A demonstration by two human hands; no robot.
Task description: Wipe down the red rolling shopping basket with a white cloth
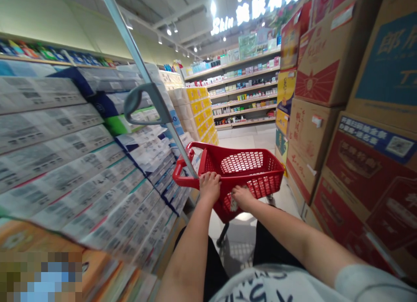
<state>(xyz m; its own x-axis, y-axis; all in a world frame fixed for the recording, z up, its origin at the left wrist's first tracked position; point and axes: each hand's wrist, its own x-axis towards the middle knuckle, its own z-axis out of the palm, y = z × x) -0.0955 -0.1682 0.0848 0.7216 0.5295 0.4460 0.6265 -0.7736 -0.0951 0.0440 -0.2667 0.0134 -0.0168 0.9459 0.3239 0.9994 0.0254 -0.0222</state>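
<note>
A red plastic shopping cart (211, 180) with a mesh-holed basket stands in front of my body, turned sideways. My left hand (210, 185) is closed over the near rim, beside the handle end, with its fingers hooked over the edge. Lower and further right, my right hand (243, 198) is closed against the basket's near side wall, its fingertips bent in at the holes. A small pale patch shows by those fingertips; I cannot tell what it is. No goods show in the visible part of the basket.
Stacked white tissue packs (65, 132) line the left, with yellow-and-white packs (198, 113) beyond. Tall cardboard boxes (317, 132) stand close on the right. A metal pole with a grey handle (146, 104) slants across the left. Stocked shelves (244, 85) stand at the aisle's far end.
</note>
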